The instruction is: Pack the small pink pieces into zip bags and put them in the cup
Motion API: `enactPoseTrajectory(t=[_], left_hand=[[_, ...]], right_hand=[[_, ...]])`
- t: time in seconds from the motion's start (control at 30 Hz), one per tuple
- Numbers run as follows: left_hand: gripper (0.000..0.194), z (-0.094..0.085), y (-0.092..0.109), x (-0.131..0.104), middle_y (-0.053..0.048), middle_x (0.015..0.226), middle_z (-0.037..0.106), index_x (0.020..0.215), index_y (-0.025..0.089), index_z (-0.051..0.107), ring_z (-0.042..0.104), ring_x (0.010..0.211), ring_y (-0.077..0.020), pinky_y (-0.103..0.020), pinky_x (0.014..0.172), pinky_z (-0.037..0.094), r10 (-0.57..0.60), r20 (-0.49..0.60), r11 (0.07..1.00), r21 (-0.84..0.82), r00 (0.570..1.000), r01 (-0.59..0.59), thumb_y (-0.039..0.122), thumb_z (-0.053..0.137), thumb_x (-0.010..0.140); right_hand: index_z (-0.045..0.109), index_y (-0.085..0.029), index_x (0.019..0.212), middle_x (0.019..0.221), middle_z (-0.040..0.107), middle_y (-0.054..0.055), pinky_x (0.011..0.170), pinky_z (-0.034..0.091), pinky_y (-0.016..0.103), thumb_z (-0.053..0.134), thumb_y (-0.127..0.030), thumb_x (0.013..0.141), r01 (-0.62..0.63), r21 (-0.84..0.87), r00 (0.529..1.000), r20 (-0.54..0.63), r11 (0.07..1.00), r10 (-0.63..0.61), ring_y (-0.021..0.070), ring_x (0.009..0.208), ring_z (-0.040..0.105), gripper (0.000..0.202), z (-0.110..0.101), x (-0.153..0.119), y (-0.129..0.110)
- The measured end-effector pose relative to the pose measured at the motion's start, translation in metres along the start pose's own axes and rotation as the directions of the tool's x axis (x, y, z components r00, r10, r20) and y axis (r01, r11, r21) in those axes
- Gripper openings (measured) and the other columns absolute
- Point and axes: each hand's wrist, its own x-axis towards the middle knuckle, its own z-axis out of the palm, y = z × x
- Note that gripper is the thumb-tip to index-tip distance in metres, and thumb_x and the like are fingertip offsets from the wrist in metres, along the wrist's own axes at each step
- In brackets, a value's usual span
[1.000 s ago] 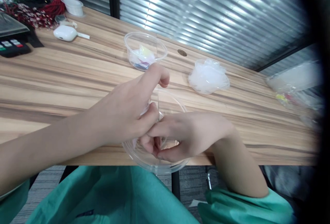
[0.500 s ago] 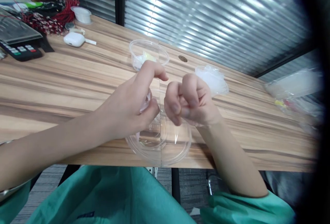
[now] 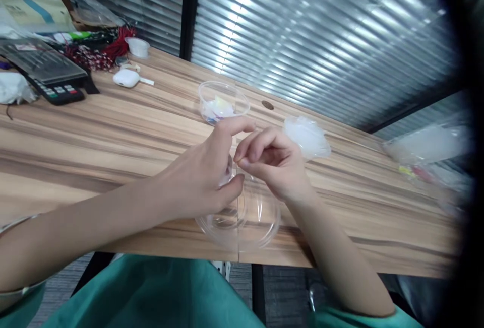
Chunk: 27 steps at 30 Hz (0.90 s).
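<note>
Curled around a clear plastic piece (image 3: 227, 173), my left hand (image 3: 209, 172) has its thumb and index finger apart. The hand itself hides most of that piece. Close to its index finger, my right hand (image 3: 278, 164) pinches thumb against fingertips, on something too small to name. Both hands are above a large clear round plastic container (image 3: 275, 224) near the table's front edge. Behind them is a clear round tub (image 3: 203, 109) with small plastic packets inside. Beyond my right hand sits a pile of translucent white plastic (image 3: 308, 137).
On the wooden table's left are a card terminal (image 3: 60, 93), a white earphone case (image 3: 126, 78), a small white cup (image 3: 138, 47) and red wires (image 3: 123, 43). Plastic bags (image 3: 427, 141) are at the right, and blinds (image 3: 302, 41) behind.
My right hand has gone from loosely curled fingers to a pinch, and its fingertips are nearer my left index finger. The whole view has shifted, with the table lower in it.
</note>
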Motion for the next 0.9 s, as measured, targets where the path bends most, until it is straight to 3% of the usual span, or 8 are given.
enactPoseTrajectory(t=[0.13, 0.53, 0.7, 0.77, 0.9], left_hand=[[0.071, 0.0004, -0.0003, 0.0017, -0.014, 0.146, 0.035, 0.134, 0.029, 0.022, 0.062, 0.09, -0.0153, -0.03, 0.062, 0.057, 0.058, 0.074, 0.998, 0.026, 0.996, -0.06, 0.002, 0.056, 0.077], [0.068, -0.0011, 0.0041, 0.0038, -0.019, 0.145, 0.038, 0.131, 0.024, 0.022, 0.061, 0.08, -0.0124, -0.025, 0.054, 0.05, 0.067, 0.083, 0.995, 0.065, 0.994, -0.073, 0.001, 0.053, 0.075], [0.067, -0.0005, 0.002, 0.0039, -0.019, 0.143, 0.04, 0.133, 0.024, 0.021, 0.062, 0.083, -0.014, -0.025, 0.056, 0.052, 0.082, 0.074, 0.994, 0.068, 0.994, -0.087, 0.003, 0.053, 0.078], [0.069, -0.0007, 0.0011, 0.0039, -0.02, 0.144, 0.038, 0.134, 0.024, 0.019, 0.062, 0.082, -0.0137, -0.026, 0.057, 0.052, 0.078, 0.091, 0.996, 0.044, 0.993, -0.083, 0.006, 0.056, 0.078], [0.073, -0.0028, 0.0011, 0.0036, -0.018, 0.147, 0.031, 0.134, 0.027, 0.017, 0.058, 0.077, -0.011, -0.025, 0.054, 0.051, 0.032, 0.129, 0.997, 0.063, 0.991, -0.041, 0.011, 0.061, 0.078]], right_hand=[[0.063, -0.019, 0.077, 0.082, 0.068, -0.001, 0.073, 0.061, 0.028, 0.074, -0.007, 0.078, 0.027, -0.033, 1.0, -0.008, 0.999, -0.028, 0.0129, 0.081, 0.068, 0.017, -0.001, -0.0018, 0.0021], [0.072, -0.022, 0.088, 0.087, 0.073, -0.003, 0.078, 0.053, 0.025, 0.07, -0.01, 0.086, -0.022, -0.218, 0.999, 0.025, 0.976, 0.029, 0.0109, 0.083, 0.067, 0.013, 0.0008, -0.0051, -0.0003], [0.07, -0.023, 0.101, 0.098, 0.072, 0.0, 0.078, 0.054, 0.025, 0.059, -0.013, 0.094, 0.01, -0.172, 0.996, 0.087, 0.985, 0.005, 0.0109, 0.088, 0.067, 0.016, 0.0001, -0.004, -0.0024], [0.068, -0.022, 0.102, 0.097, 0.07, 0.0, 0.076, 0.052, 0.025, 0.067, -0.017, 0.09, 0.044, -0.185, 0.988, 0.154, 0.982, -0.015, 0.0114, 0.085, 0.064, 0.012, 0.0003, -0.0039, -0.0029], [0.063, -0.022, 0.095, 0.09, 0.065, -0.003, 0.074, 0.049, 0.024, 0.086, -0.018, 0.07, 0.072, -0.276, 0.966, 0.257, 0.959, 0.002, 0.0113, 0.08, 0.059, 0.034, 0.003, -0.0056, -0.0054]])
